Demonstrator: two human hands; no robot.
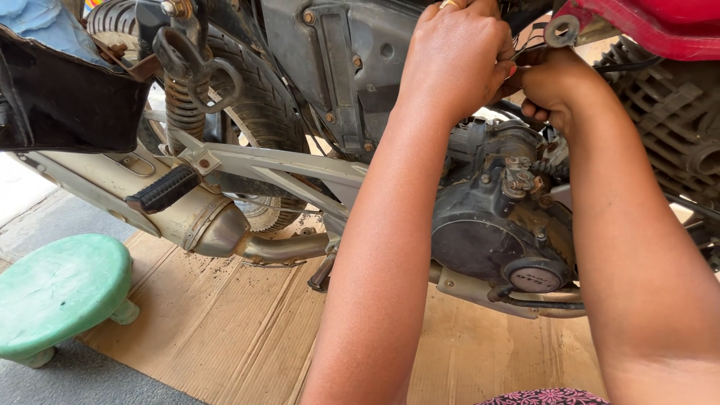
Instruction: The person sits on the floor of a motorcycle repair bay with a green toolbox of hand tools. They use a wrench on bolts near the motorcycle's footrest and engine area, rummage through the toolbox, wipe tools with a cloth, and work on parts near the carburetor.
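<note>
Here, crouching beside a motorcycle (390, 97) parked over flattened cardboard (225, 322), green stool (60, 289) at left. Reaching both arms up above the dark engine case (495, 232), under the red tank (645, 26). Left hand (454, 60) closing knuckles-out around something unseen; right hand (555, 82) pinching a thin wire or cable (529, 51) w/ a metal ring end (561, 31) just above. Probably best keeping the cable taut, steadying w/ left, feeding slowly. Fingertips mostly hidden; exact part being gripped hard to make out; tank and front cut off.
</note>
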